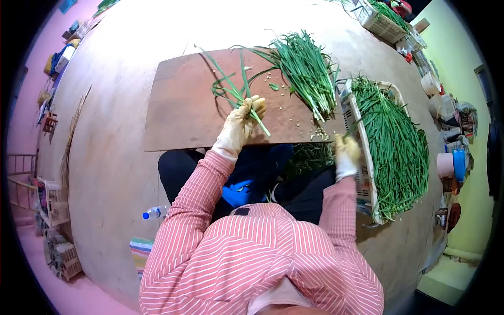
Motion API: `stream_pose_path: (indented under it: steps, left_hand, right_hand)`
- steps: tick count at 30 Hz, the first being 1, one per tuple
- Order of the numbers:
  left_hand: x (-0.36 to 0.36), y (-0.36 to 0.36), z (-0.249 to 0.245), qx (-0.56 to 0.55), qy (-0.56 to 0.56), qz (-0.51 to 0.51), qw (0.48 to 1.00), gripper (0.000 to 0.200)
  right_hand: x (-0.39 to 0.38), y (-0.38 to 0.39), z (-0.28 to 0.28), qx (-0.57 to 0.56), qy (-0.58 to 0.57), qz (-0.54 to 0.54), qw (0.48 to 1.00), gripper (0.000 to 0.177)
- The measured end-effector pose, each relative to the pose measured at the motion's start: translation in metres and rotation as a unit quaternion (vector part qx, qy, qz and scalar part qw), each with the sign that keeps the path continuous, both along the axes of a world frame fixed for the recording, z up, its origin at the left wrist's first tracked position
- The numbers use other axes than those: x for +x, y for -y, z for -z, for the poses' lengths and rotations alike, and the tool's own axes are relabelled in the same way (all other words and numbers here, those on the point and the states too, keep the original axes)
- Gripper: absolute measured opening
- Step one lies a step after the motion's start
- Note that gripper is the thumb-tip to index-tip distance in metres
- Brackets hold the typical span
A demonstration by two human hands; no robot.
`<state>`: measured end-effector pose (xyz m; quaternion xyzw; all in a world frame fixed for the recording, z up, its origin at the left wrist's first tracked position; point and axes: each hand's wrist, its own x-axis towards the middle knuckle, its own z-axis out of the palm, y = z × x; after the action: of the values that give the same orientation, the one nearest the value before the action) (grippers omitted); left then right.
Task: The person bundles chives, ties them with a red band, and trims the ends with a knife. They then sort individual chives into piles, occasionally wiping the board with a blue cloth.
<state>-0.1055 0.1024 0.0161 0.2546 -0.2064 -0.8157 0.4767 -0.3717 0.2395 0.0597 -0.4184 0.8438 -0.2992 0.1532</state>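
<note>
In a pale work glove, my left hand is closed around a few long green chive stalks. Their leaves fan out away from me over the brown board, and one thick cut end points down toward my lap. My right hand, gloved too and slightly blurred, is beside the board's right corner, close to the crate wall. Its fingers are curled, and what they hold, if anything, is hidden. A bundle of chives lies at the board's far right, pale ends toward me, with small trimmings scattered beside it.
A white plastic crate heaped with chives stands on the floor to my right. A bottle with a blue cap lies at my left. Another crate of greens is at the far right. Loose greens lie under the board's edge.
</note>
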Motion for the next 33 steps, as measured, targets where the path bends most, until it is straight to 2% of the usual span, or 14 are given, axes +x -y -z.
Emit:
stream_pose_path:
  steps: [1, 2, 4, 6, 7, 8, 10, 12, 14, 22, 24, 30, 32, 33]
  left_hand:
    - [0.000, 0.000, 0.014, 0.013, -0.030, 0.008, 0.999, 0.044]
    - [-0.002, -0.004, 0.023, 0.014, -0.031, 0.010, 0.999, 0.044]
    - [-0.010, -0.015, 0.033, 0.061, -0.019, 0.015, 0.998, 0.042]
    - [-0.016, -0.030, 0.037, 0.070, -0.032, 0.033, 0.996, 0.042]
    - [-0.020, -0.036, 0.045, 0.055, -0.066, 0.050, 0.995, 0.043]
    - [-0.021, -0.042, 0.049, 0.038, -0.100, 0.067, 0.992, 0.044]
    - [-0.015, -0.060, 0.036, 0.071, -0.096, 0.087, 0.989, 0.048]
    - [-0.007, -0.074, 0.027, 0.140, 0.010, 0.059, 0.988, 0.046]
    - [0.003, -0.088, 0.029, 0.120, 0.044, 0.047, 0.991, 0.044]
    - [0.038, -0.100, 0.053, 0.089, -0.050, 0.068, 0.992, 0.038]
    - [0.044, -0.104, 0.054, 0.073, -0.070, 0.089, 0.991, 0.039]
    - [0.046, -0.114, 0.024, 0.080, -0.079, 0.143, 0.983, 0.047]
    - [0.046, -0.108, 0.031, 0.067, -0.065, 0.156, 0.983, 0.049]
    - [0.043, -0.105, 0.034, 0.052, -0.056, 0.141, 0.987, 0.050]
  right_hand:
    - [-0.046, 0.001, 0.053, 0.059, -0.252, 0.011, 0.966, 0.043]
    - [-0.039, 0.001, 0.039, 0.014, -0.448, 0.061, 0.892, 0.043]
    - [0.011, 0.007, -0.001, -0.039, -0.278, -0.006, 0.960, 0.047]
    - [0.046, 0.011, 0.018, -0.042, -0.090, -0.199, 0.975, 0.047]
    - [0.076, 0.013, 0.007, 0.047, 0.156, -0.219, 0.962, 0.046]
    - [0.102, 0.013, -0.003, 0.131, 0.390, -0.226, 0.883, 0.045]
    - [0.122, 0.007, 0.024, 0.122, 0.370, -0.215, 0.896, 0.041]
    - [0.132, -0.006, 0.036, 0.005, 0.017, -0.270, 0.963, 0.029]
    - [0.143, -0.023, 0.035, -0.019, -0.096, -0.279, 0.955, 0.027]
    - [0.169, -0.054, 0.026, 0.029, -0.071, -0.332, 0.940, 0.031]
    - [0.165, -0.046, 0.016, 0.115, 0.175, -0.276, 0.938, 0.038]
    - [0.161, -0.014, 0.071, 0.024, 0.342, -0.301, 0.890, 0.035]
    - [0.162, -0.014, 0.065, 0.033, 0.580, -0.184, 0.793, 0.028]
    - [0.162, -0.015, 0.054, 0.042, 0.588, -0.142, 0.795, 0.023]
